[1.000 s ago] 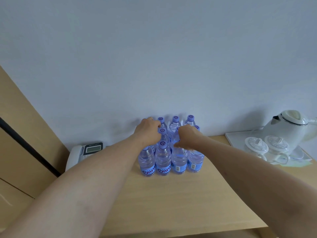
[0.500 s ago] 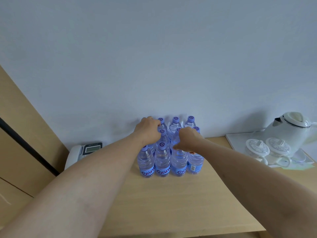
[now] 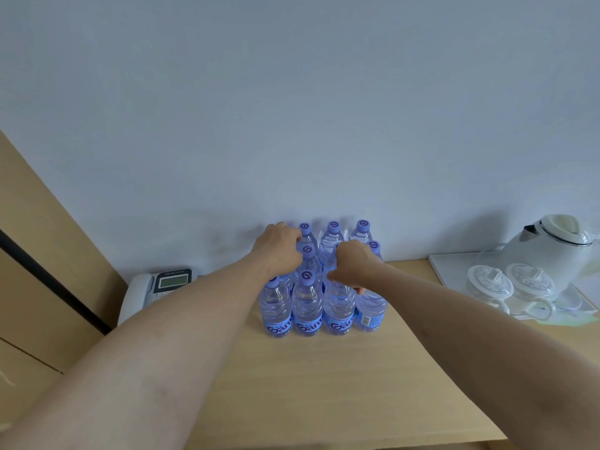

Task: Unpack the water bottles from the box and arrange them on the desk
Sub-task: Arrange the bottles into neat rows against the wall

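Several clear water bottles with purple caps and blue labels stand upright in tight rows on the wooden desk, against the back wall. My left hand is curled over the top of a bottle in the left column, behind the front row. My right hand is closed around the neck of a bottle in the right half of the group, its cap hidden under my fingers. No box is in view.
A grey desk telephone sits left of the bottles by a wooden cabinet side. At the right, a white tray carries a white kettle and two lidded cups.
Both hands stay on the bottle tops with only slight shifts. The view has drifted a little, and the bottle group looks the same.
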A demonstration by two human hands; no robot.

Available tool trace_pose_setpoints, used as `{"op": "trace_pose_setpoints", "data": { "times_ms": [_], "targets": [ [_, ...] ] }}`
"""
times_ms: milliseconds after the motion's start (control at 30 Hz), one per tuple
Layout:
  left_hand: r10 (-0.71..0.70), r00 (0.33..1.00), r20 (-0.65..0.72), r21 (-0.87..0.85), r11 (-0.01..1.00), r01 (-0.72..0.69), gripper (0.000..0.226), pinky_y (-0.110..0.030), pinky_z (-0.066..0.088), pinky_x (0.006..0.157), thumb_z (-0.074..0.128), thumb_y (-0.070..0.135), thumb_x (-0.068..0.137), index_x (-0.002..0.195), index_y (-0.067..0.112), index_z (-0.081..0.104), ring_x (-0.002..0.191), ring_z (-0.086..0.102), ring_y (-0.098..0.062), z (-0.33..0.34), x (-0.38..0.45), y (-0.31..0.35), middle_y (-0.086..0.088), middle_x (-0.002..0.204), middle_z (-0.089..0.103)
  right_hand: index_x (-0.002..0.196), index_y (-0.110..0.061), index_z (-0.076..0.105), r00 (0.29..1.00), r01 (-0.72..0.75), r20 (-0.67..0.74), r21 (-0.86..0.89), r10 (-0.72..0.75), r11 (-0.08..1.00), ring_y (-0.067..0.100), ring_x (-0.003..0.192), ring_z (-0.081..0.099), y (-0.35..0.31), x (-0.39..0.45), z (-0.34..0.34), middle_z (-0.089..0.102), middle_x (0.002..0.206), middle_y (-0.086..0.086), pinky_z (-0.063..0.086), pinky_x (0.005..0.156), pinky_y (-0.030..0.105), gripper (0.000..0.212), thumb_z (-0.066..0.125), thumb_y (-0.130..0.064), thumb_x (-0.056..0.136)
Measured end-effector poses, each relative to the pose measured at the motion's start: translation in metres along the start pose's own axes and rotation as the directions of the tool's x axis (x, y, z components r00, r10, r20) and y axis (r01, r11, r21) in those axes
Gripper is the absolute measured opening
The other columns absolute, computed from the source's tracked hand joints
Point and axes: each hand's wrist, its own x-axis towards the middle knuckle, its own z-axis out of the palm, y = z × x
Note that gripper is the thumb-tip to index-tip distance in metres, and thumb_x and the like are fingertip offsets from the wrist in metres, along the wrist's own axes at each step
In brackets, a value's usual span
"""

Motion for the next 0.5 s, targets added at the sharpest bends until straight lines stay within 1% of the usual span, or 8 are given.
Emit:
{"op": "trace_pose_setpoints", "data": {
  "times_ms": [100, 167, 200, 267, 300, 367, 433, 500],
  "targets": [
    [-0.006, 1.000, -0.003, 0.008, 1.000, 0.006, 0.041, -0.037, 0.047, 0.090, 0.056, 0.021, 0.083, 0.124, 0.022, 0.058, 0.114, 0.046, -0.026, 0.000, 0.001, -0.002, -0.005, 0.120, 0.049, 0.054, -0.009, 0.051, 1.000, -0.003, -0.006, 0.017, 0.003, 1.000, 0.017, 0.031, 0.059, 0.001, 0.002, 0.001, 0.051, 0.040, 0.003, 0.061, 0.053, 0.038, 0.029, 0.067, -0.024, 0.074],
    [-0.008, 1.000, 0.002, 0.003, 1.000, 0.008, 0.040, -0.039, 0.048, 0.091, 0.055, 0.020, 0.083, 0.123, 0.022, 0.059, 0.114, 0.047, -0.026, 0.001, 0.002, -0.002, -0.005, 0.119, 0.049, 0.053, -0.010, 0.050, 1.000, -0.001, 0.014, 0.029, 0.000, 1.000, 0.018, 0.032, 0.060, 0.003, 0.004, 0.001, 0.052, 0.040, 0.003, 0.061, 0.052, 0.036, 0.031, 0.067, -0.025, 0.075],
    [-0.007, 1.000, 0.006, 0.000, 1.000, 0.007, 0.040, -0.040, 0.048, 0.091, 0.054, 0.020, 0.083, 0.123, 0.021, 0.059, 0.114, 0.047, -0.026, 0.002, 0.002, -0.002, -0.005, 0.120, 0.049, 0.056, -0.010, 0.051, 0.999, -0.002, 0.036, 0.034, 0.001, 0.999, 0.019, 0.033, 0.061, 0.003, 0.004, 0.001, 0.055, 0.042, 0.004, 0.060, 0.050, 0.033, 0.033, 0.069, -0.028, 0.076],
    [0.000, 1.000, 0.011, 0.003, 1.000, -0.001, 0.040, -0.040, 0.047, 0.091, 0.054, 0.019, 0.084, 0.123, 0.021, 0.058, 0.115, 0.046, -0.026, 0.005, 0.002, -0.001, -0.006, 0.121, 0.049, 0.060, -0.009, 0.053, 0.997, 0.000, 0.073, 0.022, -0.002, 1.000, 0.020, 0.035, 0.062, 0.004, 0.006, -0.001, 0.061, 0.048, 0.006, 0.055, 0.045, 0.028, 0.041, 0.073, -0.041, 0.077],
    [0.004, 1.000, 0.012, 0.007, 1.000, -0.004, 0.040, -0.040, 0.047, 0.091, 0.054, 0.019, 0.084, 0.123, 0.021, 0.058, 0.115, 0.046, -0.026, 0.005, 0.003, 0.000, -0.006, 0.122, 0.049, 0.060, -0.011, 0.053, 0.998, 0.005, 0.065, -0.007, -0.005, 1.000, 0.019, 0.039, 0.062, 0.004, 0.007, -0.002, 0.062, 0.052, 0.005, 0.052, 0.044, 0.027, 0.046, 0.073, -0.049, 0.075],
    [0.012, 1.000, 0.008, 0.017, 1.000, -0.012, 0.044, -0.039, 0.046, 0.092, 0.055, 0.019, 0.084, 0.128, 0.022, 0.055, 0.117, 0.045, -0.027, 0.004, 0.006, 0.003, -0.007, 0.125, 0.048, 0.060, -0.017, 0.050, 1.000, -0.002, -0.031, -0.087, 0.000, 0.996, 0.016, 0.051, 0.055, 0.008, 0.009, -0.009, 0.055, 0.062, -0.001, 0.041, 0.047, 0.025, 0.049, 0.070, -0.060, 0.073],
    [0.023, 1.000, -0.001, 0.017, 1.000, -0.023, 0.049, -0.039, 0.045, 0.095, 0.056, 0.019, 0.084, 0.133, 0.023, 0.053, 0.120, 0.044, -0.028, 0.001, 0.010, 0.007, -0.007, 0.128, 0.047, 0.063, -0.022, 0.048, 0.991, -0.024, -0.132, -0.149, 0.004, 0.988, 0.020, 0.063, 0.053, 0.015, 0.008, -0.019, 0.050, 0.067, -0.003, 0.035, 0.054, 0.026, 0.043, 0.067, -0.059, 0.075],
    [0.035, 0.999, -0.013, 0.009, 0.999, -0.035, 0.046, -0.039, 0.044, 0.096, 0.057, 0.022, 0.085, 0.131, 0.023, 0.055, 0.120, 0.045, -0.029, -0.001, 0.012, 0.014, -0.008, 0.128, 0.048, 0.074, -0.022, 0.056, 0.993, -0.026, -0.120, -0.212, 0.000, 0.977, 0.023, 0.074, 0.055, 0.024, 0.004, -0.028, 0.054, 0.077, -0.003, 0.038, 0.062, 0.029, 0.035, 0.069, -0.054, 0.073]
  ]
}}
